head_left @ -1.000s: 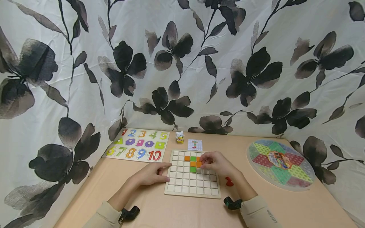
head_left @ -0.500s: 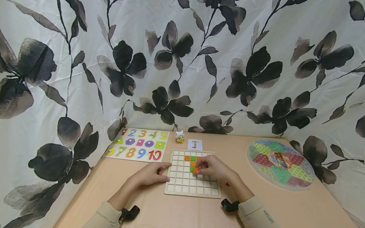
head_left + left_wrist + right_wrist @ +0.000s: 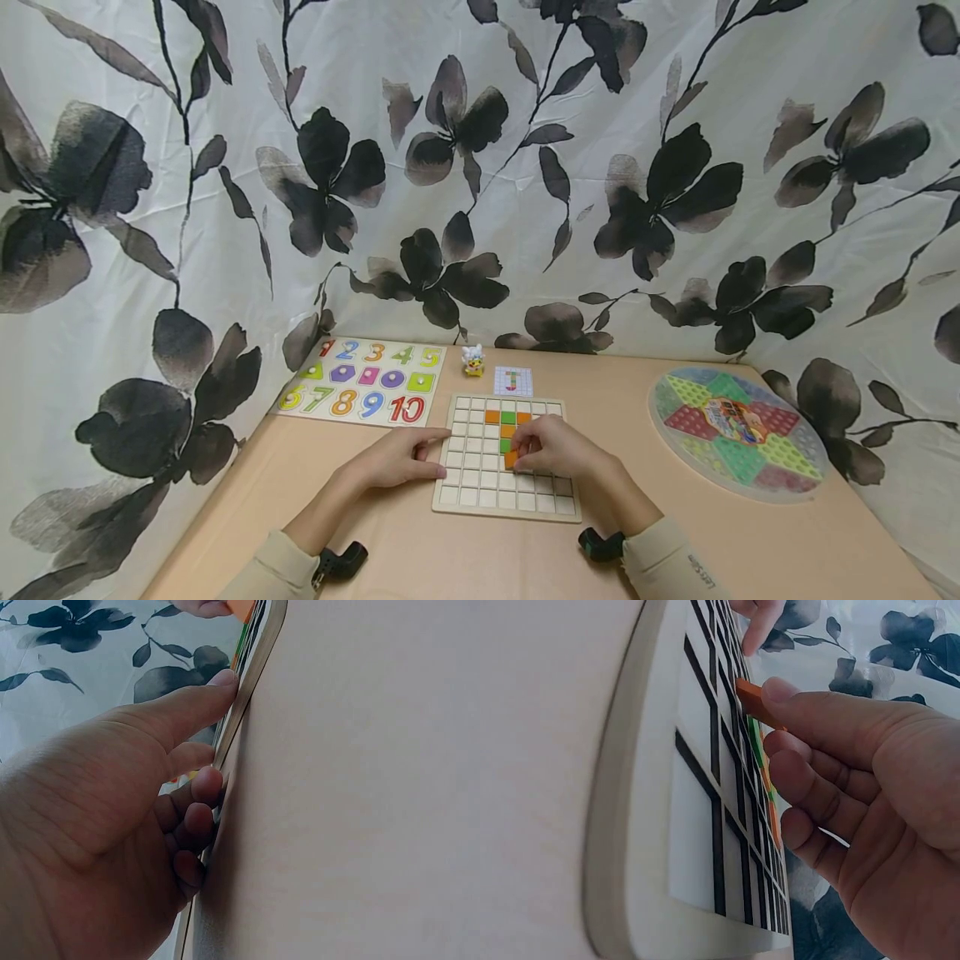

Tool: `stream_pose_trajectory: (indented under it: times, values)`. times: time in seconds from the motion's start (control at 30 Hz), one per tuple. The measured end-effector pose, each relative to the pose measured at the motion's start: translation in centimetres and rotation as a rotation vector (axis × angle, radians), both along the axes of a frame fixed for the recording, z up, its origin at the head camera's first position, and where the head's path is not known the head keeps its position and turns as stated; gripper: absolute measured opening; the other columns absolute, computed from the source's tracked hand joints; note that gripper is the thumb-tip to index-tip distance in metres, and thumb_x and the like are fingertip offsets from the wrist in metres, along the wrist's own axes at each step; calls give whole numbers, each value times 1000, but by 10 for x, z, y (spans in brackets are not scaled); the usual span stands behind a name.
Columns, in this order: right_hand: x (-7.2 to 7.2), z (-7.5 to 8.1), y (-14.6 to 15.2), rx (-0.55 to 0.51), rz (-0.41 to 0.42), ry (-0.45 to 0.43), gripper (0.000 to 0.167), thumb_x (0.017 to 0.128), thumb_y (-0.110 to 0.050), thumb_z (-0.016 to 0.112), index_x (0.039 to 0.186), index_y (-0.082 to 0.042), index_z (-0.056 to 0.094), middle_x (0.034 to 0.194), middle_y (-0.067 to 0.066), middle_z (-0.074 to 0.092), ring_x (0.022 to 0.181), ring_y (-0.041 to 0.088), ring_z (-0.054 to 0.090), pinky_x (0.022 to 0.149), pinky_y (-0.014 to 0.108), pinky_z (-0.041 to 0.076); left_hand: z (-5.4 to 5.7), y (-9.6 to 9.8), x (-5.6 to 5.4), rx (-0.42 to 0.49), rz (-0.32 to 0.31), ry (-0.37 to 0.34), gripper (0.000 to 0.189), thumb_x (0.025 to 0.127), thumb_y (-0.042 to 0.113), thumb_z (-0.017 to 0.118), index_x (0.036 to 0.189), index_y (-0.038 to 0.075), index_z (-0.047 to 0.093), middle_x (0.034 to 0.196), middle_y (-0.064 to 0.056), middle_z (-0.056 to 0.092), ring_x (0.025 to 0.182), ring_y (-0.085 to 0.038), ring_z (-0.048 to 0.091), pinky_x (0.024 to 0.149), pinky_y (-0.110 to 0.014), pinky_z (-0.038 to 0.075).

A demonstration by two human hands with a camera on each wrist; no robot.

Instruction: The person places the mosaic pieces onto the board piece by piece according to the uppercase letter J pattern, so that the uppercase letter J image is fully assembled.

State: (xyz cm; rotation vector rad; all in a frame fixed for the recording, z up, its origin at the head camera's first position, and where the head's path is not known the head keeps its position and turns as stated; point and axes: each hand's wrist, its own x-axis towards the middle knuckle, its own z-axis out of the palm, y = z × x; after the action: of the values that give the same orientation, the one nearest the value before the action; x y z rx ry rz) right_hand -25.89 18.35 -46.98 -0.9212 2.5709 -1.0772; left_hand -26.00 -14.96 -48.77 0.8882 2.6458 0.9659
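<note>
A wooden grid board (image 3: 480, 500) of white squares lies on the table. My right hand (image 3: 553, 446) is over its middle and pinches an orange square tile (image 3: 511, 460) between thumb and fingers. In the right wrist view the orange tile (image 3: 751, 699) stands tilted, one edge right at the grid. Just above it on the board sit a green tile (image 3: 506, 446), an orange tile (image 3: 507, 431) and a row of orange and green tiles (image 3: 507, 417). My left hand (image 3: 401, 458) touches the board's left edge, thumb and fingertips along the rim (image 3: 244, 712).
A small pattern card (image 3: 513, 381) and a toy figure (image 3: 472, 360) stand behind the board. A number puzzle (image 3: 360, 379) lies at the back left. A round star-patterned game board (image 3: 738, 433) lies on the right. Floral cloth (image 3: 480, 167) hangs behind the table.
My right hand has moved toward me with an orange tile, from the upper right of the pattern to the square below the green tile. The left hand has stayed put.
</note>
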Motion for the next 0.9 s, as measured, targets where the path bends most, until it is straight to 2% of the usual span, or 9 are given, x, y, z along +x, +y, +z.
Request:
stream_pose_trajectory:
  times: [0.3,0.6,0.9]
  values:
    - [-2,-4,-1,15,7,-8,13,88,-14,84,96,-10,75,79,-6,65,72,7,56,65,22,49,0,0,1,1,5,-11,69,90,41,81,149,14,58,74,8,48,69,-5,43,63,-23,35]
    - [-2,-7,-4,52,3,38,16,87,-16,85,97,-11,75,77,-8,63,69,6,56,65,22,49,-1,0,-1,4,1,-10,69,89,42,81,149,15,58,74,8,49,69,-4,44,64,-23,36]
    - [-1,-5,-4,67,7,44,17,87,-16,85,97,-11,74,76,-8,62,68,5,54,64,21,47,-1,0,-1,9,2,-13,69,90,41,81,149,15,58,75,7,50,69,-5,45,63,-23,36]
